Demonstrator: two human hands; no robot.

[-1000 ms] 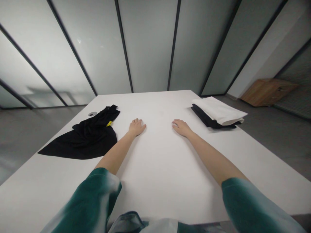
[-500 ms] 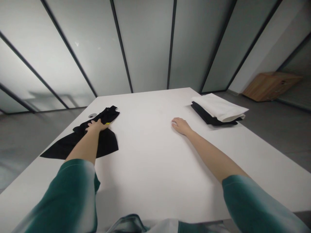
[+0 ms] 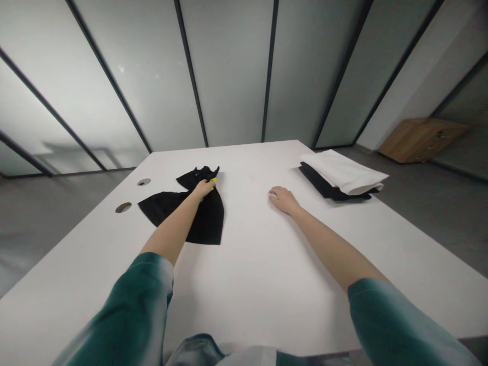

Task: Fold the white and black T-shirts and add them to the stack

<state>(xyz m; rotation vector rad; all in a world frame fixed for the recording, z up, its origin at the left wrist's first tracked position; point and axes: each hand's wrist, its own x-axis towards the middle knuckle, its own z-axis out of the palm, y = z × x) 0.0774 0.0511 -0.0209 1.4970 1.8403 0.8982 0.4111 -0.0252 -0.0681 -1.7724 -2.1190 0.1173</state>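
A crumpled black garment (image 3: 208, 216) with a small yellow tag lies on the white table (image 3: 251, 264), left of the middle. My left hand (image 3: 203, 188) grips its upper part near the yellow tag. Palm down, my right hand (image 3: 282, 199) rests flat on the bare tabletop to the right, holding nothing. Both my arms wear green sleeves.
A folded white cloth (image 3: 345, 172) lies on a folded black one (image 3: 324, 186) at the table's far right. Two round holes (image 3: 123, 207) sit near the table's left edge. Frosted glass panels stand behind. A wooden cabinet (image 3: 419, 138) stands on the floor at the right.
My left hand went left to the black garment, took hold of it and dragged it rightward toward the table's middle, uncovering a second hole. My right hand stayed put.
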